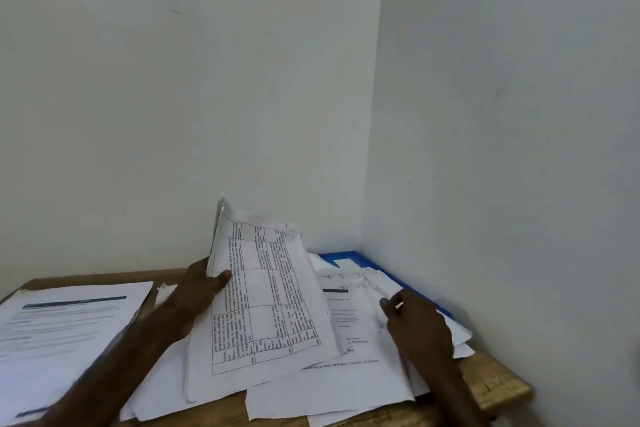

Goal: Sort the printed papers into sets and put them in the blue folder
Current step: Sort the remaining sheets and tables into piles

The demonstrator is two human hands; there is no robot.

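Now my left hand (197,291) pinches a white table-printed sheaf (263,302) upright; my right hand (415,326), curled, presses the loose white papers (346,374). The flat blue folder (346,255) lies beyond, nearer my right.

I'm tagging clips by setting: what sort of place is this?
Probably a plain office or study corner: a wooden table pushed into bare white walls, strewn with printed papers, a blue folder at the back.
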